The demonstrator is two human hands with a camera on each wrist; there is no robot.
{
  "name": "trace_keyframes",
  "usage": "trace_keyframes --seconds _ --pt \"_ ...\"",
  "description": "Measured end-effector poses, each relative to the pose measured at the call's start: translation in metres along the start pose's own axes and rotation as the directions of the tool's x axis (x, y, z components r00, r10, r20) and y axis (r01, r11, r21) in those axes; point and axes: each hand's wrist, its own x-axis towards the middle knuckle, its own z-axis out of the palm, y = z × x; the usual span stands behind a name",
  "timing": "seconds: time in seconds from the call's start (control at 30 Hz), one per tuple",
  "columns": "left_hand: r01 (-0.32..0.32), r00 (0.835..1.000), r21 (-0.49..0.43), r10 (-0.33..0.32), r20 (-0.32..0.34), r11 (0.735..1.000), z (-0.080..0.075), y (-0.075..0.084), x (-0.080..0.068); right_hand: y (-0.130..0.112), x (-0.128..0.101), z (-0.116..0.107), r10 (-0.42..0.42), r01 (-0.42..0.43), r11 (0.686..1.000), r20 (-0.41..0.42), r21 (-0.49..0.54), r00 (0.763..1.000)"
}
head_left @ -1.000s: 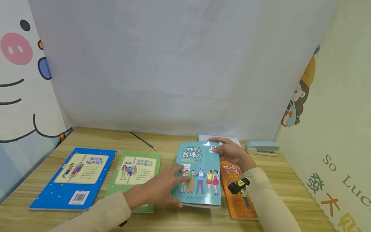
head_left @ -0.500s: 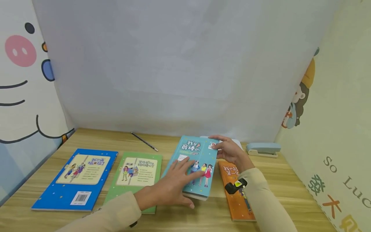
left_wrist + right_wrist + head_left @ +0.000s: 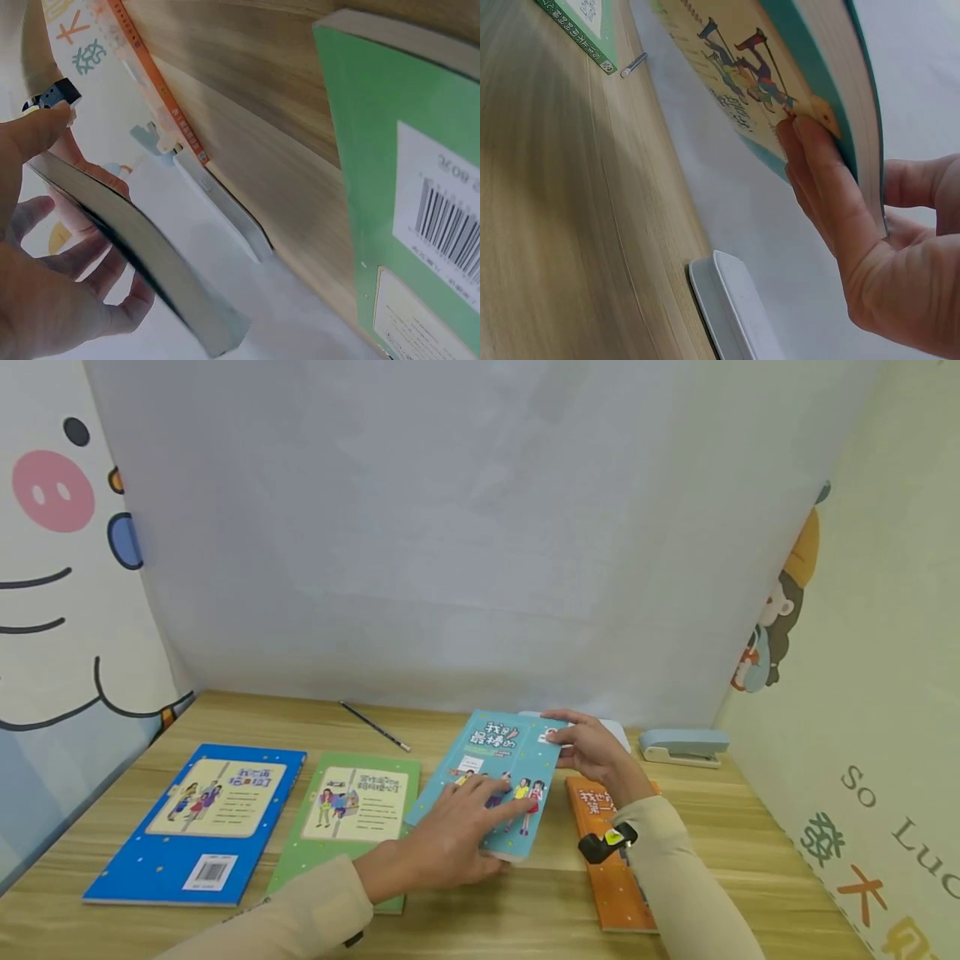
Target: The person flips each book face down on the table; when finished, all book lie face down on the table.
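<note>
A teal paperback book (image 3: 483, 747) is held tilted above the table, cartoon children on its front cover. My right hand (image 3: 596, 752) grips its upper right corner, with the thumb on the front and the fingers spread against the yellow back cover in the right wrist view. Across the lower front lie the fingers of my left hand (image 3: 457, 831), while its thumb is at the bottom edge. The left wrist view shows the book's page block (image 3: 135, 217) between that thumb and fingers. A green book (image 3: 348, 802) lies to the left, partly behind the left forearm.
A blue book (image 3: 202, 818) lies at far left, an orange book (image 3: 611, 868) under the right forearm. Behind are a pencil (image 3: 375, 727), a flat white case (image 3: 739, 307) partly hidden by the teal book, and a blue stapler (image 3: 682, 746). Fabric walls enclose the wooden table (image 3: 540, 910).
The teal book has risen off its earlier low position and tilted, its lower end swinging left. My left hand has slid along the cover, and its thumb has closed in at the bottom edge.
</note>
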Motion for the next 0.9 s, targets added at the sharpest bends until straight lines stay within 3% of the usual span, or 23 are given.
trace_keyframes --seconds 0.2,0.47,0.73,0.9 --pt "-0.033 0.999 -0.031 0.033 0.02 0.999 -0.007 0.001 0.001 -0.003 -0.002 0.0 -0.009 0.009 1.0 -0.014 0.001 1.0" --pt "-0.063 0.995 -0.189 0.077 0.067 0.98 -0.024 0.001 0.011 -0.011 -0.005 0.0 -0.007 0.007 1.0 -0.015 -0.005 1.0" --pt "0.008 0.999 -0.263 0.002 0.039 0.965 -0.039 -0.003 0.015 -0.021 -0.008 0.003 -0.029 0.029 0.999 -0.01 -0.019 1.0" --pt "0.01 1.0 -0.3 -0.009 0.005 0.954 -0.039 -0.006 0.013 -0.02 -0.007 0.005 -0.023 0.023 0.999 -0.013 -0.027 1.0"
